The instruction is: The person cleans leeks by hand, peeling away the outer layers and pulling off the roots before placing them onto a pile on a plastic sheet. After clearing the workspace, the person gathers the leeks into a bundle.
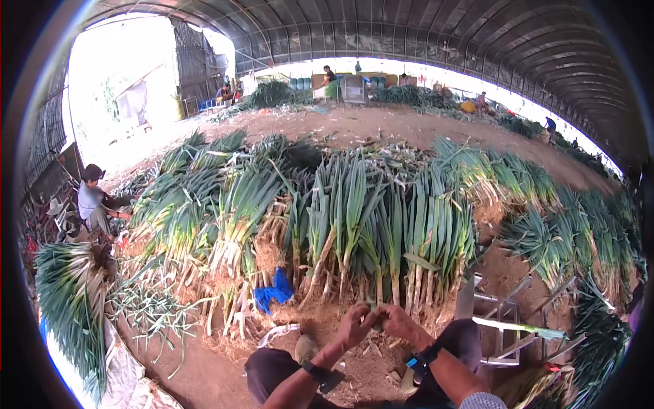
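My left hand [355,326] and my right hand [403,322] meet in front of my knees, fingers pinched together. Something small and dark is between them, too small to make out. Dark bands circle both wrists. Just beyond my hands stands a row of leeks [357,198], green leaves up and pale, rooty ends on the soil. A bright blue cloth or bag [274,292] lies at the foot of the row, left of my hands. A single leek [521,328] rests across a metal frame [507,351] to my right.
More leek piles stand at the left [68,293] and right [579,232]. Loose trimmed leaves [153,310] litter the ground near a pale sack [126,361]. A person [95,204] sits at the left among the leeks. Several people work far back under the arched roof.
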{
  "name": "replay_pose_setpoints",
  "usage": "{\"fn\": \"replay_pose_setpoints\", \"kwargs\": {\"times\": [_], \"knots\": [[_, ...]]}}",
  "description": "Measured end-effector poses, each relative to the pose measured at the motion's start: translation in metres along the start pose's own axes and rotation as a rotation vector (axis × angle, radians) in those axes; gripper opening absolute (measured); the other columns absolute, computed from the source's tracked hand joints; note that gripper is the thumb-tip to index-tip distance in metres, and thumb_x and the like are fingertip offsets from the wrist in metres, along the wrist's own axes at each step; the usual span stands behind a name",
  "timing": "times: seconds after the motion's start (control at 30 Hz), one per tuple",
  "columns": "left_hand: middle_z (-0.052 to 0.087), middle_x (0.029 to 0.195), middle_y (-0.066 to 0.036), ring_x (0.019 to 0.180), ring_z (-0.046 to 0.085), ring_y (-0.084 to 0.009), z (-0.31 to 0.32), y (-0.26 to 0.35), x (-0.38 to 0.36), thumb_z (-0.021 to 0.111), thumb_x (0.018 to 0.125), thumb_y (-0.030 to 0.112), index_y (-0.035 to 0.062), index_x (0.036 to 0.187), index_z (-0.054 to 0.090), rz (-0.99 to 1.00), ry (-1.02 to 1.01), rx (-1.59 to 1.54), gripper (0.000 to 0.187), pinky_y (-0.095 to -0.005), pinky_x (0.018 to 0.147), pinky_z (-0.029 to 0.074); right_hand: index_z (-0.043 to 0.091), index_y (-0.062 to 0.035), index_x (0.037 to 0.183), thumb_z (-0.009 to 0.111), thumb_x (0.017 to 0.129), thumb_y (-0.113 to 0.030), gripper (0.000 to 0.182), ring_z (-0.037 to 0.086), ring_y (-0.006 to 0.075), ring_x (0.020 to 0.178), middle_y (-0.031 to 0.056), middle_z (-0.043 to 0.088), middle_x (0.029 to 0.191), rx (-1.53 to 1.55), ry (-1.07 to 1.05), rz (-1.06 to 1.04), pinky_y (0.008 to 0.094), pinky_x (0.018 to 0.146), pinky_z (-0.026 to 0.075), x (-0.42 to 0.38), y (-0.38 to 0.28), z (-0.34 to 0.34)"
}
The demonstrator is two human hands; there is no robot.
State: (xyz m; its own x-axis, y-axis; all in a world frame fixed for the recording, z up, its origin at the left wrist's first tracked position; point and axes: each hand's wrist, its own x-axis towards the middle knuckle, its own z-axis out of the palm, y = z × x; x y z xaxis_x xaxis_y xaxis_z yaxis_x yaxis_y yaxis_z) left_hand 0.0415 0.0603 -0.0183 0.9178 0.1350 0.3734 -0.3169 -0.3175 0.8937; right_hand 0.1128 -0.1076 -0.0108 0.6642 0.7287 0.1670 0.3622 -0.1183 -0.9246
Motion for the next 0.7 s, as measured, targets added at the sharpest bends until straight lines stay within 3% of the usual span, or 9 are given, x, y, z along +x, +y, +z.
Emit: {"fn": "replay_pose_setpoints", "kwargs": {"times": [0.03, 0.07, 0.17, 0.27, 0.37, 0.5, 0.6, 0.67, 0.7], "knots": [[0.066, 0.092, -0.013, 0.084, 0.064, -0.0234, -0.001, 0.008, 0.008, 0.065, 0.094, 0.024, 0.0003, 0.097, 0.067, -0.131, -0.024, -0.128, 0.024, -0.0334, 0.075, 0.051, 0.064, -0.0038, 0.11, 0.055, 0.092, -0.002, 0.019, 0.057, 0.0085, 0.077, -0.0008, 0.063, 0.088, -0.02, 0.017, -0.058, 0.027, 0.065, 0.05, 0.001, -0.008, -0.003], [0.067, 0.09, -0.007, 0.082, 0.061, -0.0135, -0.001, 0.016, 0.007, 0.065, 0.096, 0.028, 0.0, 0.099, 0.066, -0.242, -0.012, -0.277, 0.028, -0.0286, 0.071, 0.05, 0.063, -0.0016, 0.113, 0.051, 0.091, -0.001, 0.024, 0.063, 0.0117, 0.084, 0.0022, 0.065, 0.092, 0.103, -0.062, 0.114, 0.0301, 0.073, 0.055, -0.001, -0.015, -0.008], [0.067, 0.091, -0.005, 0.079, 0.06, -0.01, -0.005, 0.024, 0.013, 0.067, 0.095, 0.028, -0.0008, 0.103, 0.064, -0.405, -0.023, -0.324, 0.03, -0.0276, 0.068, 0.051, 0.063, 0.0011, 0.112, 0.056, 0.095, -0.007, 0.02, 0.066, 0.0146, 0.088, 0.0055, 0.068, 0.095, 0.449, -0.123, 0.246, 0.0325, 0.077, 0.057, -0.005, -0.056, -0.024], [0.068, 0.092, -0.006, 0.078, 0.061, -0.0103, 0.008, 0.017, 0.012, 0.069, 0.094, 0.026, -0.0016, 0.104, 0.062, -0.306, 0.047, -0.262, 0.03, -0.0267, 0.068, 0.051, 0.063, 0.0027, 0.109, 0.062, 0.097, -0.017, 0.023, 0.068, 0.0155, 0.085, 0.0059, 0.068, 0.096, 0.752, -0.05, 0.339, 0.0313, 0.075, 0.058, -0.013, -0.054, -0.025], [0.068, 0.093, -0.006, 0.079, 0.062, -0.0101, 0.015, 0.011, 0.012, 0.07, 0.093, 0.022, -0.001, 0.104, 0.062, -0.245, 0.114, -0.218, 0.027, -0.0247, 0.069, 0.051, 0.063, 0.0016, 0.105, 0.066, 0.096, -0.023, 0.026, 0.068, 0.0135, 0.082, 0.0055, 0.068, 0.097, 0.453, 0.013, 0.298, 0.0292, 0.07, 0.058, -0.014, -0.061, -0.013], [0.068, 0.094, -0.005, 0.082, 0.063, -0.0102, 0.002, 0.023, 0.008, 0.069, 0.094, 0.018, 0.0008, 0.104, 0.063, -0.428, 0.021, -0.653, 0.021, -0.0233, 0.071, 0.052, 0.055, 0.0029, 0.115, 0.078, 0.087, -0.021, 0.043, 0.065, 0.0099, 0.079, 0.0083, 0.069, 0.096, 0.425, 0.237, 0.268, 0.0223, 0.06, 0.054, -0.018, -0.064, 0.004], [0.068, 0.095, -0.005, 0.082, 0.062, -0.01, -0.013, 0.044, 0.008, 0.064, 0.097, 0.02, 0.0013, 0.106, 0.065, -0.429, -0.033, -0.796, 0.021, -0.024, 0.073, 0.052, 0.055, 0.0009, 0.109, 0.079, 0.085, -0.019, 0.04, 0.068, 0.0159, 0.077, 0.0105, 0.071, 0.094, 0.03, 0.311, 0.093, 0.0301, 0.06, 0.054, -0.016, -0.069, 0.003], [0.068, 0.095, -0.005, 0.083, 0.062, -0.0102, -0.013, 0.049, 0.007, 0.063, 0.098, 0.022, 0.0015, 0.107, 0.065, -0.377, -0.108, -0.573, 0.023, -0.0243, 0.073, 0.051, 0.059, -0.0022, 0.1, 0.076, 0.084, -0.017, 0.027, 0.07, 0.0262, 0.075, 0.0161, 0.071, 0.091, -0.239, 0.308, -0.107, 0.0381, 0.064, 0.054, -0.013, -0.047, 0.002], [0.068, 0.095, -0.005, 0.084, 0.062, -0.0103, -0.014, 0.048, 0.003, 0.063, 0.098, 0.023, 0.0016, 0.108, 0.065, -0.357, -0.141, -0.462, 0.024, -0.0244, 0.073, 0.051, 0.06, -0.003, 0.098, 0.074, 0.085, -0.017, 0.024, 0.07, 0.0282, 0.076, 0.0167, 0.071, 0.091, -0.288, 0.282, -0.072, 0.0388, 0.065, 0.054, -0.011, -0.045, 0.003]]}}
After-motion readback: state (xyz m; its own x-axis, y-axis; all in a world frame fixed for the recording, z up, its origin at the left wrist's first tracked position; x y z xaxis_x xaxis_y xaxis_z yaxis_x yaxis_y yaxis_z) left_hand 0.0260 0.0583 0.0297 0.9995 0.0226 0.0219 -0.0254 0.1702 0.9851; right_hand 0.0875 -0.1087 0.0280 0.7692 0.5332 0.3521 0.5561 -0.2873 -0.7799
